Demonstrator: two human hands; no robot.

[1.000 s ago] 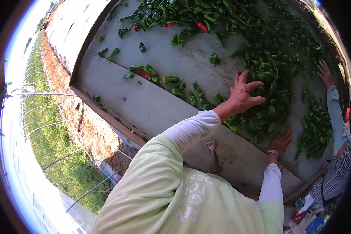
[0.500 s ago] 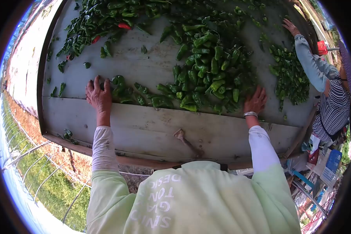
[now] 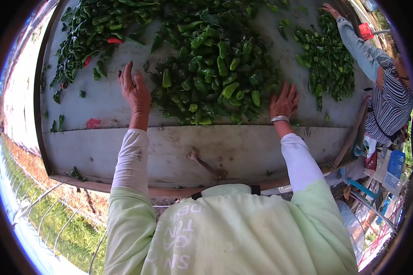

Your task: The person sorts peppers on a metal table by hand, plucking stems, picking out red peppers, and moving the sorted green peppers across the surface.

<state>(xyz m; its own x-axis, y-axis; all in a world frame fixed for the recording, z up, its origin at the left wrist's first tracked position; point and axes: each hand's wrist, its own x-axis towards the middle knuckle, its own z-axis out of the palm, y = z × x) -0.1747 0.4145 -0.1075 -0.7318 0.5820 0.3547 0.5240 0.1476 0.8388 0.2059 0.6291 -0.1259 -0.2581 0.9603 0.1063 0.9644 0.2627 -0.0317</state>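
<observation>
A large heap of green peppers [image 3: 211,68] lies on the grey metal tabletop [image 3: 101,107] in the middle of the head view. Along the heap's left edge is my left hand [image 3: 136,94], its fingers apart and nothing in its grasp. My right hand [image 3: 283,101], with a metal band at the wrist, lies spread against the heap's lower right side, fingers pointing away from me. Some peppers touch or nearly touch both hands; exact contact at the left hand is hard to see.
More green peppers [image 3: 87,36], with a few red ones among them, cover the upper left. A smaller pile [image 3: 332,64] lies on the right, where a co-worker's hand [image 3: 330,10] reaches. A wooden strip [image 3: 170,191] edges the near side. Blue crates [image 3: 396,164] stand lower right.
My left hand has moved right and away from me, and the loose peppers near it are now gathered into the heap. My right hand stays against the heap. The camera view has shifted slightly.
</observation>
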